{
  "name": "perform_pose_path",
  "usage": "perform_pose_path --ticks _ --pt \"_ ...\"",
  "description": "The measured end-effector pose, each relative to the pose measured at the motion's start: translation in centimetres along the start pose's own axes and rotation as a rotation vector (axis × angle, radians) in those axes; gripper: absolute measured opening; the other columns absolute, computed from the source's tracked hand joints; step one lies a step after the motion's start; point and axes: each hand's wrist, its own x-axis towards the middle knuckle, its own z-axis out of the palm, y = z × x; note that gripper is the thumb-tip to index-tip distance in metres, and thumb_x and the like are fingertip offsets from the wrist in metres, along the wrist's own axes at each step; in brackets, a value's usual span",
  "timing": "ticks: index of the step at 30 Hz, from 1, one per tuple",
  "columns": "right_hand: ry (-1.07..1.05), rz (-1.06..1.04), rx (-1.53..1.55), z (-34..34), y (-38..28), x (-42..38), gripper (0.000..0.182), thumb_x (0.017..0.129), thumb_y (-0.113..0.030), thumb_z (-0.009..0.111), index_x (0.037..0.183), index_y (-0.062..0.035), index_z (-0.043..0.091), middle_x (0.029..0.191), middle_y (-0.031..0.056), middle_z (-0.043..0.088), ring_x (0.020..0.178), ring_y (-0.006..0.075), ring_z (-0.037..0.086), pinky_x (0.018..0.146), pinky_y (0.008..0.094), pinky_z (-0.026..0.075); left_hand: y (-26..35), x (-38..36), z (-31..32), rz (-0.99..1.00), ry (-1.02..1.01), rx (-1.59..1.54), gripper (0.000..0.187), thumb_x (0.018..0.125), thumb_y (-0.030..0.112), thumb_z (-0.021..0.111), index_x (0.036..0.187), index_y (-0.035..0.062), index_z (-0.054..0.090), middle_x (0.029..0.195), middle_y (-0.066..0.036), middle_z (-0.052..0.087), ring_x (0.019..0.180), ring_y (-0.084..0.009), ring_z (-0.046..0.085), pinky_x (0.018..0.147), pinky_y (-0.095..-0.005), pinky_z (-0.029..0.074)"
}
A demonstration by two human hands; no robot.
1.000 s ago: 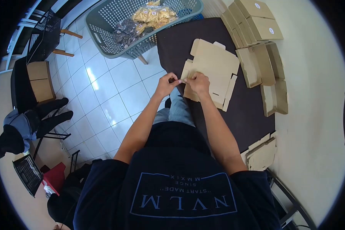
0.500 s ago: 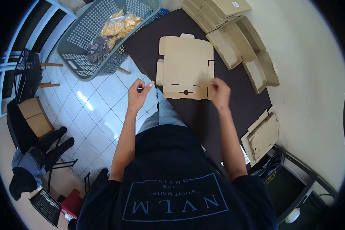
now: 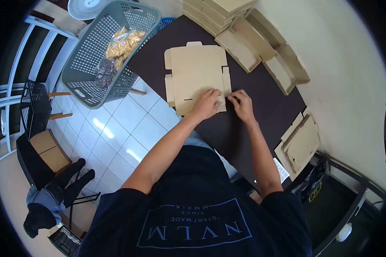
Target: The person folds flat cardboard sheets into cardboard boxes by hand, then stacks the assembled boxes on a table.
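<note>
A flat, unfolded cardboard box (image 3: 195,68) lies on the dark tabletop, with side flaps and a small tab at its far edge. My left hand (image 3: 207,104) rests on its near right part, fingers lying against the cardboard and covering the slots and hole there. At the box's right edge, my right hand (image 3: 243,107) has thumb and forefinger pinched together on the small side flap. The exact contact under the fingertips is hard to make out.
Folded open boxes (image 3: 238,45) and a stack of cardboard boxes (image 3: 210,17) stand along the wall. Flat cardboard pieces (image 3: 302,139) lie at the right. A grey-green basket (image 3: 88,60) with bagged goods (image 3: 122,45) is beside the table (image 3: 152,55).
My left hand has come from beyond the box's left side onto its near right part. My right hand has moved slightly down to the right edge. The view has shifted.
</note>
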Motion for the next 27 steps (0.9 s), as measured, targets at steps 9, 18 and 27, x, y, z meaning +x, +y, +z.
perform_pose_path --ticks 9,18,27 --pt "0.061 0.197 -0.085 1.3 1.6 2.2 0.025 0.08 -0.018 0.08 0.09 -0.0007 0.065 0.079 0.0142 0.063 0.074 0.0332 0.062 0.068 0.0438 0.049 0.8 0.2 0.4 0.067 0.041 0.127 0.034 0.084 0.006 0.066 0.118 0.0064 0.061 0.112 -0.014 0.056 0.106 -0.0359 0.051 0.094 -0.0452 0.043" --pt "0.029 0.31 -0.189 1.1 1.6 2.2 0.035 0.075 -0.021 0.085 0.081 -0.0008 0.058 0.077 0.0136 0.061 0.071 0.0322 0.061 0.065 0.0426 0.049 1.1 1.1 1.6 0.08 0.022 0.486 0.046 0.088 0.009 0.062 0.133 0.0178 0.065 0.095 -0.009 0.051 0.09 -0.0295 0.047 0.083 -0.0406 0.043" --pt "-0.239 0.17 -0.139 -1.4 2.0 4.3 0.032 0.076 -0.018 0.084 0.081 0.0012 0.059 0.077 0.0155 0.062 0.071 0.0319 0.063 0.066 0.0416 0.05 1.1 1.9 1.2 -0.008 -0.015 0.375 0.039 0.089 0.012 0.062 0.126 0.0193 0.07 0.098 -0.012 0.054 0.096 -0.0318 0.05 0.088 -0.0399 0.045"
